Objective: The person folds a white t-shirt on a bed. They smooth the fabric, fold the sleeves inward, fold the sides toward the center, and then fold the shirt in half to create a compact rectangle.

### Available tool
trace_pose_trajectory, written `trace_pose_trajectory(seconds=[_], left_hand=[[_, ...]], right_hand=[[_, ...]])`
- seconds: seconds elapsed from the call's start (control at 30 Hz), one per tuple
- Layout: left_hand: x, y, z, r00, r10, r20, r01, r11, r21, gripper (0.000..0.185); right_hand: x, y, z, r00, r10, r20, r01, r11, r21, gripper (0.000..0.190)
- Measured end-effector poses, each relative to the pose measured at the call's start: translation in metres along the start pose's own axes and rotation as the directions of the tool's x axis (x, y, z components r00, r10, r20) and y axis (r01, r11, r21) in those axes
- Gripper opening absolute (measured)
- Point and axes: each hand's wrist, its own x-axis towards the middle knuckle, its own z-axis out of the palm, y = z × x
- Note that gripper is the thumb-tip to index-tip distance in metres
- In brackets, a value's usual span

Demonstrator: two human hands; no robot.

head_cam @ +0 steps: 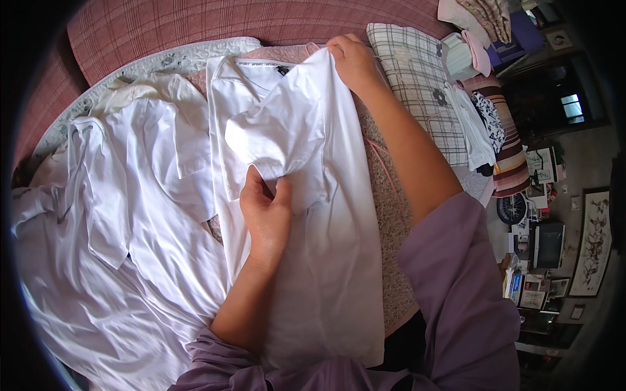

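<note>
A white T-shirt [337, 264] lies spread before me, its neckline with a printed band at the far end. My left hand [268, 210] pinches the hem of its short sleeve [274, 132], which is folded inward across the chest and bulges a little. At the shirt's far right corner, by the shoulder, my right hand [353, 63] grips the fabric with curled fingers. To the left, a rumpled heap of white garments [161, 210] lies close beside the shirt.
Behind the shirt rises a red plaid sofa back [293, 22], with a quilted floral cover [151, 61]. On the right are a checked pillow [415, 88], folded clothes [469, 127] and a striped cushion [503, 141]. Pink cords [384, 156] lie on the patterned seat cover [391, 220].
</note>
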Motion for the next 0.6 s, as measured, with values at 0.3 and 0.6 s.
trace_pose_trajectory(seconds=[0.3,0.6], left_hand=[[0.002,0.009,0.002,0.987,-0.159,0.017,0.16,0.979,-0.126,0.027],[0.003,0.006,0.003,0.98,-0.164,-0.113,0.131,0.957,-0.257,0.028]], right_hand=[[-0.04,0.005,0.004,0.951,0.265,-0.159,-0.243,0.959,0.147,0.035],[-0.082,-0.016,0.035,0.997,0.045,0.063,-0.026,0.961,-0.276,0.041]])
